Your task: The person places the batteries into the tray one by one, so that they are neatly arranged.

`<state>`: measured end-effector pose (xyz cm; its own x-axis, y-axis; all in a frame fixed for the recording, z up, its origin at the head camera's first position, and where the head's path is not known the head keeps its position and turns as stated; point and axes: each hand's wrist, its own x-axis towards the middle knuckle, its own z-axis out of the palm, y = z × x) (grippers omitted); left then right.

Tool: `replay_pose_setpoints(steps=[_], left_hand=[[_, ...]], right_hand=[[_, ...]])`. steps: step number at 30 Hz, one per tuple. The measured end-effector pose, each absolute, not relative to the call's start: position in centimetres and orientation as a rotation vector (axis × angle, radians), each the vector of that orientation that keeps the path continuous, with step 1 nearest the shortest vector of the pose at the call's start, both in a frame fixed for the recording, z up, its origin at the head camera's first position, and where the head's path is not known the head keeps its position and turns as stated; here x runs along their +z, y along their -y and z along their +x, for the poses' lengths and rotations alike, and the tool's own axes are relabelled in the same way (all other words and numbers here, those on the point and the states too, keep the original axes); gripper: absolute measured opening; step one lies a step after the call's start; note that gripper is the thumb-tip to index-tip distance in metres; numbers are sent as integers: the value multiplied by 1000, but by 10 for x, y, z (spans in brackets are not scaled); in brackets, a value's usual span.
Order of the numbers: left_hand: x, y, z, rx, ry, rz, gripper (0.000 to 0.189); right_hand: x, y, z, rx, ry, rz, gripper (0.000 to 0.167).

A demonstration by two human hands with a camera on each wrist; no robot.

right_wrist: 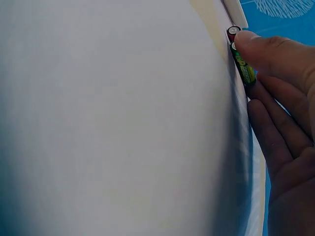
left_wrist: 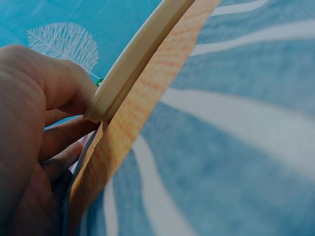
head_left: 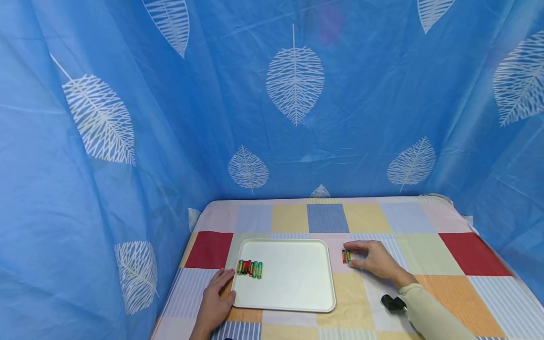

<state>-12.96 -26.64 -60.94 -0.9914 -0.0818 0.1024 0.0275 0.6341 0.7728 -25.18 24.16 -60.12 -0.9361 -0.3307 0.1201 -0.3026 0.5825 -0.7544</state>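
A cream rectangular tray (head_left: 293,278) lies on the table, with a row of several green and red batteries (head_left: 250,268) near its left rim. Along that left rim rests my left hand (head_left: 216,297), fingers spread and thumb apart; the left wrist view shows it touching the tray's edge (left_wrist: 133,64). Right of the tray, two batteries lie side by side on the cloth, one red (head_left: 344,257) and one green (head_left: 348,256). My right hand (head_left: 376,259) pinches the green battery (right_wrist: 244,69) end to end between thumb and fingers. The red battery (right_wrist: 233,31) is partly covered in the right wrist view.
A patchwork cloth (head_left: 442,255) covers the table. Beside my right wrist is a small black object (head_left: 393,303), its kind unclear. Blue curtains (head_left: 352,94) with white leaf prints hang behind the table and at both sides.
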Motion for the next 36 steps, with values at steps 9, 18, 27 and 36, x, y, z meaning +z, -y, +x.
replay_pose_setpoints(steps=[9,18,27,36], left_hand=[[-610,266,-130,-1302,2722,57,57],[-611,265,-130,-1304,2724,68,57],[-606,264,-129,-1281,2712,47,56],[-607,264,-128,-1269,2698,36,55]], right_hand=[[-601,-241,-250,-1303,-2785,-548,50],[-602,-241,-247,-1498,-2711,-543,47],[-589,-223,-246,-1853,-2430,-578,51],[-582,-183,-245,-1897,-2361,-688,51]])
